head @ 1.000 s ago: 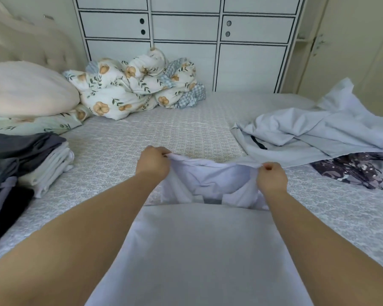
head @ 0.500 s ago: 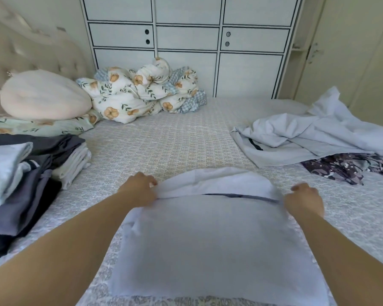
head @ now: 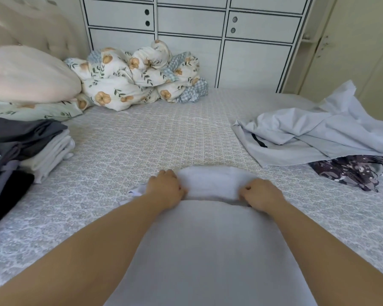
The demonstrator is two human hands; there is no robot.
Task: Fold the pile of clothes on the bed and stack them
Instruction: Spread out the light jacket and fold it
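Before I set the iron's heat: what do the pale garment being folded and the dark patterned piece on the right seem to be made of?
Pale garment: looks like thin, matte woven cloth, cotton or a blend; it creases softly under both hands. Dark patterned piece: seems a lighter, drapey fabric with a printed floral pattern, possibly synthetic; the fibre can't be confirmed.

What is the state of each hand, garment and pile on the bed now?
left hand: grips the garment's far edge
right hand: grips the same edge
pale garment: partly folded, flat
folded stack: stacked
white clothes: unfolded
patterned garment: crumpled
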